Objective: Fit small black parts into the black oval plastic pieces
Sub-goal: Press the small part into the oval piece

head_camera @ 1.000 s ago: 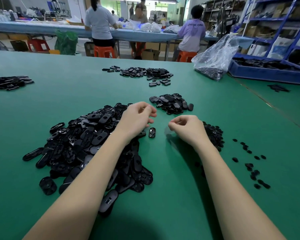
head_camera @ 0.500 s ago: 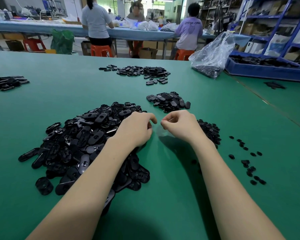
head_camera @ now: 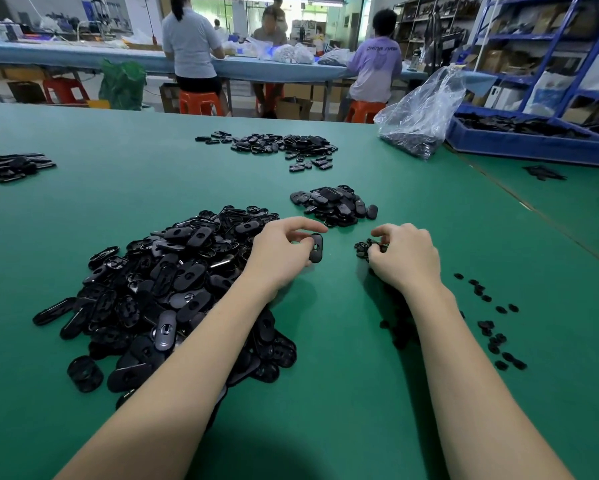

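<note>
My left hand (head_camera: 280, 254) holds one black oval piece (head_camera: 316, 248) upright between thumb and curled fingers, just right of the big heap of black oval pieces (head_camera: 173, 282). My right hand (head_camera: 407, 256) has its fingers curled down into the small black parts (head_camera: 363, 247) of a pile it mostly hides. The two hands are a short gap apart. A smaller pile of oval pieces (head_camera: 336, 205) lies just beyond both hands.
Loose small black parts (head_camera: 495, 323) are scattered right of my right arm. More oval piles lie far centre (head_camera: 284, 145) and far left (head_camera: 12, 166). A clear plastic bag (head_camera: 419, 119) and a blue tray (head_camera: 530, 138) stand at the back right. Several people sit at a far table.
The hands were together half a second ago and have drawn apart. My left hand now shows an oval piece in its fingers; my right hand moved right onto the small parts.
</note>
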Motion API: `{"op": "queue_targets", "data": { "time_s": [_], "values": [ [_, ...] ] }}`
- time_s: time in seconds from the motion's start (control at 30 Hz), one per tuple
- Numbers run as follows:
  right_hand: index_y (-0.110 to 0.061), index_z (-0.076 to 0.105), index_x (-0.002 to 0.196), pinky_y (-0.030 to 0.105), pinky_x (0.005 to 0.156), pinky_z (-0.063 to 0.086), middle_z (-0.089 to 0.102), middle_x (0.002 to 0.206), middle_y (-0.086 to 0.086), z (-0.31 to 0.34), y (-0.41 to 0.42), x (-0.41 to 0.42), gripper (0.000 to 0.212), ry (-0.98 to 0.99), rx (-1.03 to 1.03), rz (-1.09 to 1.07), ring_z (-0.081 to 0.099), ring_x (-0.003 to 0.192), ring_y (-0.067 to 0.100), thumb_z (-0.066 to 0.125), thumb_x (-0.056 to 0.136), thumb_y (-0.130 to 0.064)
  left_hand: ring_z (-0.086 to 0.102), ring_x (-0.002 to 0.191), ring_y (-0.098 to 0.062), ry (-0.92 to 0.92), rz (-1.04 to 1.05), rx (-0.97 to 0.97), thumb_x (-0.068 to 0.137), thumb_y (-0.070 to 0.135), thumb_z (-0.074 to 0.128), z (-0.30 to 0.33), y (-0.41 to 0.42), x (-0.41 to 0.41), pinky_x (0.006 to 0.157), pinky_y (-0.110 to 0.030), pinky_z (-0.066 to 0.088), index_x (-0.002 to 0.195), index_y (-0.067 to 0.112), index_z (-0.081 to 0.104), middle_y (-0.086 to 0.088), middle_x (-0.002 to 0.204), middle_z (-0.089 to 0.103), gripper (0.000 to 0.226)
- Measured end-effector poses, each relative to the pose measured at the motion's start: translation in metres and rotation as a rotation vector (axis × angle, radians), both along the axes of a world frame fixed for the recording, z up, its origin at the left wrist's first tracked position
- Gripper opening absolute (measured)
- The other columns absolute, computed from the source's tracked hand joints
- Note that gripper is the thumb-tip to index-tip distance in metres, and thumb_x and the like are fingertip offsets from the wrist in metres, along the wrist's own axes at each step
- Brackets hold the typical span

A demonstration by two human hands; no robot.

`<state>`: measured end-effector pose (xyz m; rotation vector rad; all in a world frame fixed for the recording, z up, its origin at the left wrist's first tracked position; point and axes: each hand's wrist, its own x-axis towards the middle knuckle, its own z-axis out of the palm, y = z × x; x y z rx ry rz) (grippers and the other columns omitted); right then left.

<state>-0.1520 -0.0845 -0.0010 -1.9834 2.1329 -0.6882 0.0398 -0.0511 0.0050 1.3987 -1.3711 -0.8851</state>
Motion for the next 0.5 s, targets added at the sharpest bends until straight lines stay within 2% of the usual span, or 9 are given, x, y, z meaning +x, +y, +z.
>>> {"op": "queue_targets", "data": {
  "time_s": [0.07,0.17,0.23,0.37,0.5],
  "values": [
    [-0.032,0.066,0.132,0.040,0.100,0.041,0.059,0.134,0.004,-0.0014,-0.0001,0.0011,0.038,0.032,0.013,0.017,0.043,0.130,0.031,0.052,0.097,-0.030,0.072,0.074,-0.018,0.094,-0.011,0.027,0.095,0.000,0.054,-0.0017,-0.0006,-0.0008,0.085,-0.034,0.061,0.093,0.029,0.078,-0.009,0.106,0.073,0.038],
    [-0.037,0.068,0.130,0.040,0.100,0.040,0.058,0.135,0.002,-0.0009,0.0007,0.0033,0.035,0.059,0.016,0.051,0.044,0.129,0.030,0.054,0.098,-0.032,0.074,0.078,-0.017,0.175,-0.019,0.046,0.093,-0.007,0.053,-0.0034,-0.0022,-0.0007,0.082,-0.026,0.060,0.094,0.024,0.077,-0.017,0.111,0.070,0.038],
    [-0.040,0.070,0.125,0.040,0.099,0.040,0.059,0.132,0.001,0.0000,0.0013,0.0038,0.031,0.072,0.022,0.050,0.044,0.127,0.030,0.056,0.098,-0.034,0.072,0.074,-0.013,0.196,-0.016,0.054,0.092,-0.008,0.054,-0.0039,-0.0026,-0.0003,0.078,-0.022,0.060,0.095,0.022,0.076,-0.016,0.109,0.071,0.038],
    [-0.040,0.075,0.114,0.038,0.094,0.041,0.066,0.123,-0.003,0.0002,0.0026,0.0041,0.026,0.059,0.017,0.027,0.048,0.123,0.030,0.059,0.098,-0.030,0.074,0.077,-0.015,0.207,-0.025,0.062,0.092,-0.006,0.059,-0.0028,-0.0016,0.0002,0.074,-0.024,0.059,0.095,0.020,0.075,-0.014,0.100,0.074,0.031],
    [-0.037,0.077,0.105,0.037,0.098,0.045,0.073,0.114,-0.008,0.0018,0.0026,0.0035,0.020,-0.004,0.006,-0.015,0.054,0.122,0.027,0.063,0.095,-0.026,0.072,0.072,-0.011,0.217,-0.031,0.062,0.089,-0.009,0.059,-0.0024,-0.0008,0.0004,0.071,-0.022,0.060,0.094,0.017,0.074,-0.010,0.088,0.075,0.030]
  ]
}}
